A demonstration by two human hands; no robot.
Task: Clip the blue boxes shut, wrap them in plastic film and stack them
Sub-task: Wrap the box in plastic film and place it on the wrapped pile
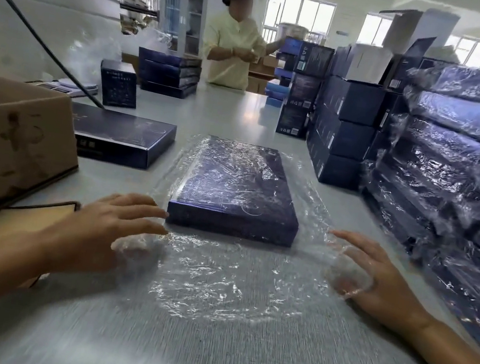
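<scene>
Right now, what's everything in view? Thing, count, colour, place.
blue box: one, dark blue, table centre, on the film
plastic film: one sheet, clear, under that box
bare box: one, dark blue, flat, left of centre
carton: one, brown, near left
wrapped boxes: stack, uncounted, dark blue, right
person: one, pale yellow top, far end
table: one, grey
left hand: fingers straight, at film's left edge
right hand: fingers spread, film draped over it

Bright daylight from rear windows (300, 11); glare on plastic film (217, 281); motion blur below, wide-angle edge distortion
</scene>
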